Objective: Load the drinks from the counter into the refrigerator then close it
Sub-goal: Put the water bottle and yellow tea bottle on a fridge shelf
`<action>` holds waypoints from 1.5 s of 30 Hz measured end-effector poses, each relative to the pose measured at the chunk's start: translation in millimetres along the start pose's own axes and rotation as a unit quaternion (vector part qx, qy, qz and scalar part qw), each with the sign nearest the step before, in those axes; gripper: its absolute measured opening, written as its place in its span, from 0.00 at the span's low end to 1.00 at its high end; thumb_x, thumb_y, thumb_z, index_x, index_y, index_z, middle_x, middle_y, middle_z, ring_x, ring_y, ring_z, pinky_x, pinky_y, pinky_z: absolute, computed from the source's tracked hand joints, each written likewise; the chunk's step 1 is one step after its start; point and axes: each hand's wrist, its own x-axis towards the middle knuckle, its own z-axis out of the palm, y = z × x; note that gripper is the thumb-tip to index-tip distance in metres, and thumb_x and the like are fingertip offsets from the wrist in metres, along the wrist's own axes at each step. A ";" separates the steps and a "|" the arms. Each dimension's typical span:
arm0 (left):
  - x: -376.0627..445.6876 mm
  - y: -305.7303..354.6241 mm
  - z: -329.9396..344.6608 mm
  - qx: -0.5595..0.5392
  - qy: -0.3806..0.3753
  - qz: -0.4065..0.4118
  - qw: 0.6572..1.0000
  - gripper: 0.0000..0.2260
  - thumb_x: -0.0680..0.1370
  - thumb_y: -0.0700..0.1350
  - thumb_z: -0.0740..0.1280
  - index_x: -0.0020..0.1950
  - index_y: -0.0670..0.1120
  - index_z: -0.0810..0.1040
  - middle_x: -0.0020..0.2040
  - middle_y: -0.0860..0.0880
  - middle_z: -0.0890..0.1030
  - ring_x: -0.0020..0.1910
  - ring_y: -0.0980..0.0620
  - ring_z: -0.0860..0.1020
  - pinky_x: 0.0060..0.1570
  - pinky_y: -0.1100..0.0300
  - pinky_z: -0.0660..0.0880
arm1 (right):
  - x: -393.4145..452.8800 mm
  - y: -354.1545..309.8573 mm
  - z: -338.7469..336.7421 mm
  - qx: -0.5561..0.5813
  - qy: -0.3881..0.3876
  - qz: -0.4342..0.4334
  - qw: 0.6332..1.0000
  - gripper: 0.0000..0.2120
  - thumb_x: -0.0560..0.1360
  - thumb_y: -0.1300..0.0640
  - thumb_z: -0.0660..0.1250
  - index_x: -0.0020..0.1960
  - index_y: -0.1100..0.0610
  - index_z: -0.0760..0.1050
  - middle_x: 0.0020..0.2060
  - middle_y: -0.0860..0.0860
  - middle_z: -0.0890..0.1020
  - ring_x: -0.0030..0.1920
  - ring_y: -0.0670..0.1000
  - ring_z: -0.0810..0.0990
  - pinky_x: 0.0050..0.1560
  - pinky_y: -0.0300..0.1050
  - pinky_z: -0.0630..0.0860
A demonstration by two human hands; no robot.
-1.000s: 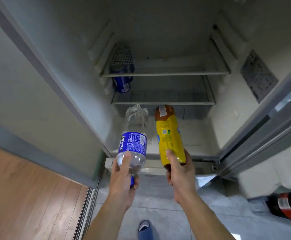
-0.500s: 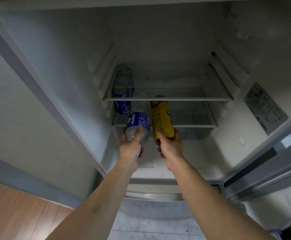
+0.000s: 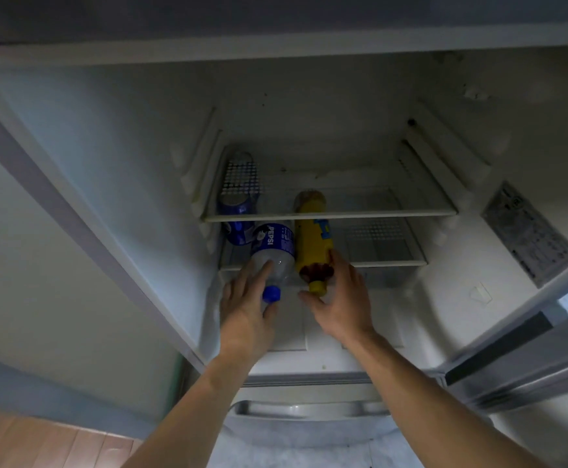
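The refrigerator (image 3: 309,130) stands open in front of me. A clear Pepsi bottle (image 3: 274,246) with a blue label and blue cap lies on the lower shelf (image 3: 390,263), cap towards me. My left hand (image 3: 247,309) grips its neck, thumb on top. Touching its right side lies a yellow-labelled bottle (image 3: 313,231) with a yellow cap, its base under the upper shelf (image 3: 360,213). My right hand (image 3: 340,302) holds its neck end, thumb below the cap.
A blue can (image 3: 238,211) stands at the left of the shelves, just behind the Pepsi bottle. The open door (image 3: 512,349) angles in at the right. A drawer handle (image 3: 309,408) sits below the compartment. A wooden floor (image 3: 39,444) shows at bottom left.
Both hands moved forward into the refrigerator and laid the two bottles on the lower shelf. My hands slid back from the bodies to the cap ends.
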 end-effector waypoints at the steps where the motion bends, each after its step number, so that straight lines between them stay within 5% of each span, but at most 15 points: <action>1: 4.4 1.3 -0.4 0.027 0.005 0.006 1.000 0.31 0.72 0.44 0.75 0.74 0.53 0.70 0.73 0.47 0.72 0.68 0.40 0.71 0.65 0.45 0.71 | 2.9 -1.1 0.4 -0.008 0.005 -0.008 1.000 0.47 0.66 0.39 0.77 0.77 0.52 0.59 0.65 0.53 0.75 0.63 0.56 0.73 0.59 0.51 0.73; 9: 60.5 12.0 10.6 0.128 -0.076 -0.029 0.988 0.31 0.80 0.52 0.64 0.80 0.55 0.55 0.80 0.48 0.58 0.76 0.41 0.61 0.71 0.47 0.58 | 60.1 -5.1 3.1 -0.138 -0.053 0.007 0.989 0.47 0.73 0.39 0.70 0.81 0.52 0.49 0.74 0.54 0.68 0.74 0.59 0.63 0.71 0.54 0.61; 12: 73.5 11.4 17.0 0.144 -0.107 -0.050 0.983 0.31 0.82 0.50 0.60 0.81 0.56 0.47 0.82 0.47 0.51 0.78 0.40 0.57 0.72 0.46 0.59 | 78.1 -6.0 4.4 -0.174 -0.099 0.034 0.979 0.46 0.76 0.39 0.67 0.81 0.51 0.44 0.78 0.53 0.61 0.79 0.60 0.54 0.74 0.56 0.55; 20: 74.5 13.8 19.6 0.130 -0.124 -0.050 0.982 0.37 0.81 0.49 0.63 0.81 0.56 0.41 0.82 0.47 0.46 0.78 0.40 0.54 0.70 0.43 0.62 | 94.9 -9.3 8.7 -0.222 -0.128 0.060 0.965 0.42 0.78 0.38 0.63 0.81 0.52 0.43 0.80 0.53 0.56 0.80 0.60 0.49 0.75 0.59 0.52; 26: 35.7 14.0 21.6 0.039 -0.083 -0.032 0.995 0.38 0.76 0.49 0.70 0.81 0.53 0.53 0.79 0.45 0.60 0.75 0.41 0.61 0.69 0.42 0.66 | 62.8 -14.0 6.3 -0.141 -0.010 0.011 0.990 0.37 0.77 0.46 0.68 0.80 0.53 0.55 0.74 0.56 0.68 0.74 0.59 0.64 0.73 0.54 0.62; 29: 2.2 9.9 29.2 -0.055 -0.005 0.028 0.998 0.31 0.74 0.41 0.73 0.75 0.45 0.67 0.71 0.42 0.71 0.70 0.41 0.68 0.65 0.44 0.71 | 26.4 -11.9 4.9 -0.055 0.074 -0.044 0.995 0.26 0.74 0.54 0.72 0.70 0.57 0.72 0.63 0.56 0.78 0.64 0.59 0.75 0.62 0.54 0.72; 32: -33.2 7.0 38.6 -0.107 0.028 0.061 0.992 0.24 0.74 0.37 0.72 0.69 0.42 0.72 0.65 0.43 0.75 0.66 0.43 0.72 0.64 0.50 0.72 | -15.4 -2.1 1.5 -0.006 0.106 -0.039 0.994 0.18 0.73 0.57 0.72 0.62 0.59 0.78 0.56 0.55 0.82 0.57 0.57 0.79 0.57 0.51 0.76; 40: -128.3 47.2 97.1 -0.198 -0.178 0.046 0.963 0.22 0.75 0.36 0.71 0.67 0.46 0.73 0.58 0.54 0.74 0.40 0.64 0.77 0.38 0.75 0.70 | -153.8 65.0 -29.5 0.084 0.097 0.146 0.981 0.06 0.78 0.55 0.68 0.53 0.55 0.81 0.47 0.48 0.85 0.48 0.46 0.83 0.52 0.41 0.80; 45: -207.0 66.4 137.5 -0.160 -0.406 0.013 0.900 0.22 0.76 0.38 0.69 0.68 0.49 0.71 0.60 0.51 0.75 0.49 0.53 0.78 0.51 0.59 0.75 | -274.3 122.9 -78.0 0.033 0.165 0.321 0.932 0.05 0.77 0.55 0.67 0.47 0.54 0.81 0.41 0.49 0.84 0.41 0.49 0.81 0.43 0.40 0.75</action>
